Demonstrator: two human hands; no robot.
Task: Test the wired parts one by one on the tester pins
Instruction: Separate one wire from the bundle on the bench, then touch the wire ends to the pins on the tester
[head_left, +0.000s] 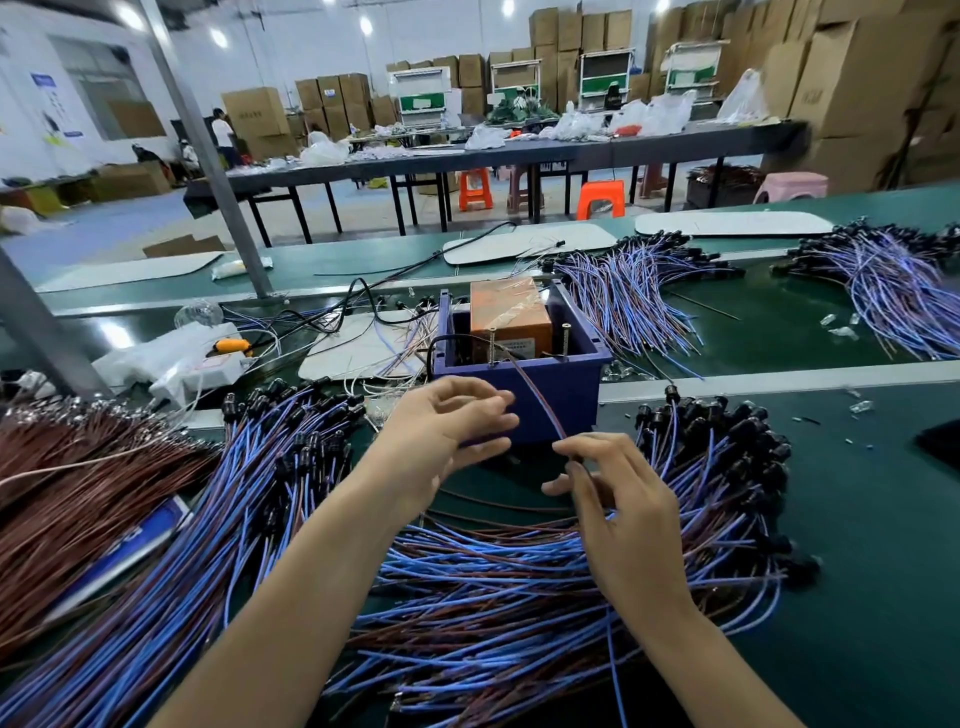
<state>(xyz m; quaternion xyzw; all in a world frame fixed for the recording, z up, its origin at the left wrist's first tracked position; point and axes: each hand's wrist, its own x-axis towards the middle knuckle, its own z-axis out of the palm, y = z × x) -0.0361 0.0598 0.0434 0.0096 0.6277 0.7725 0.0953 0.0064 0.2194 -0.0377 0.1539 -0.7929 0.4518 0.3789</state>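
Right hand pinches wired part, slanting up-left, seemingly onto tester pins

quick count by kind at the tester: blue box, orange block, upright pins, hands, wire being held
blue box: 1
orange block: 1
upright pins: 2
hands: 2
held wire: 1
total: 7

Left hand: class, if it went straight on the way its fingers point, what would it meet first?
Probably the wire that the right hand pinches, slanting just ahead of the left hand; the blue box stands behind it. Depth is unclear.
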